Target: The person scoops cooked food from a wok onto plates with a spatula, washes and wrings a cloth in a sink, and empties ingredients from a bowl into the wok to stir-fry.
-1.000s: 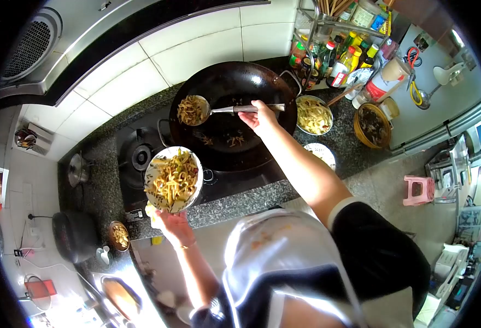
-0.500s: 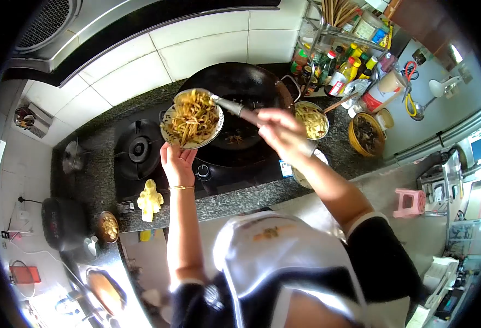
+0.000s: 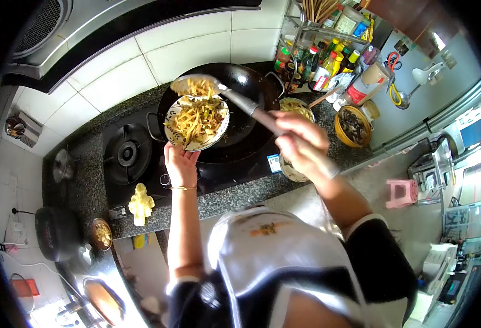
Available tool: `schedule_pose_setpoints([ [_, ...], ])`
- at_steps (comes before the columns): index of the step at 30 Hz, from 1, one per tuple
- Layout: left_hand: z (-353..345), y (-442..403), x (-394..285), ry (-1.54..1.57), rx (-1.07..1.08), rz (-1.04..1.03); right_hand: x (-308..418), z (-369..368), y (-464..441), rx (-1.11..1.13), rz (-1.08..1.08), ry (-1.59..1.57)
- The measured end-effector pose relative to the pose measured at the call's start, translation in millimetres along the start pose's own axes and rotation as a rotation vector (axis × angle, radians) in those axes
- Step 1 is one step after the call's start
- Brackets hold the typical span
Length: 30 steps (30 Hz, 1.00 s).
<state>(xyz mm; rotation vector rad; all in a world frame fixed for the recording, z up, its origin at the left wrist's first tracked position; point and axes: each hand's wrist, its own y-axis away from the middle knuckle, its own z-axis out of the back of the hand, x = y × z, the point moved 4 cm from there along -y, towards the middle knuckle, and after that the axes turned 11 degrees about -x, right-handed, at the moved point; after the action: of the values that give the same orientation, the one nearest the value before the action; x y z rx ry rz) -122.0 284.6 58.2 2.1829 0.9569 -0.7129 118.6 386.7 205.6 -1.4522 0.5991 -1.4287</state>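
My left hand (image 3: 181,167) grips the near edge of a patterned bowl (image 3: 225,124), which is full of cooked shredded food (image 3: 194,121). The bowl is held over the left part of a black wok (image 3: 257,139). My right hand (image 3: 304,143), a little blurred, is closed around the handle of a metal ladle (image 3: 235,97). The ladle's head is tilted at the bowl's far rim, with some of the shredded food in it. Only dark residue shows on the visible part of the wok.
An unused burner (image 3: 127,154) lies left of the wok. A yellow cloth-like item (image 3: 141,204) is at the counter's front edge. Right of the wok are a bowl of pale food (image 3: 297,107), a yellow basket (image 3: 352,127) and sauce bottles (image 3: 322,74).
My left hand has brought the bowl up and over the wok. The ladle has gone from inside the wok to the bowl's rim, and the yellow item behind my left hand is now uncovered.
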Motion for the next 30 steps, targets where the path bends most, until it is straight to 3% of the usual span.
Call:
schedule_pose_setpoints([
  [3, 12.1, 15.4, -9.9, -0.019, -0.024, -0.043, -32.4, 12.7, -0.8, -0.276, -0.479, -0.339],
  [5, 34.7, 23.7, -17.0, -0.045, -0.035, -0.093, -63.8, 24.7, -7.6, -0.412, -0.793, -0.28],
  [8, 66.0, 49.7, -31.2, -0.035, -0.079, -0.148, -141.0, 33.7, 4.2, -0.366, -1.006, -0.107],
  [14, 139.6, 93.4, -52.0, -0.155, -0.193, -0.279, -223.6, 15.4, -1.6, -0.153, -0.967, 0.352],
  [17, 154.7, 116.1, -53.6, -0.078, -0.23, -0.287, -244.7, -13.8, 14.1, -0.205, -1.152, 0.308],
  [23, 187.7, 134.0, -42.9, -0.041, -0.337, -0.304, -249.7, -90.6, 69.6, -0.399, -1.335, -0.198],
  [25, 195.0, 133.1, -35.4, 0.132, -0.255, -0.231, -246.7, -111.3, 77.9, -0.505, -1.397, -0.252],
  [27, 208.6, 128.1, -27.1, 0.118, -0.228, -0.27, -244.0, -120.4, 71.1, -0.45, -1.286, -0.325],
  [30, 218.1, 116.3, -15.5, 0.033, -0.288, -0.22, -241.6, -132.0, 54.8, -0.183, -1.079, -0.22],
])
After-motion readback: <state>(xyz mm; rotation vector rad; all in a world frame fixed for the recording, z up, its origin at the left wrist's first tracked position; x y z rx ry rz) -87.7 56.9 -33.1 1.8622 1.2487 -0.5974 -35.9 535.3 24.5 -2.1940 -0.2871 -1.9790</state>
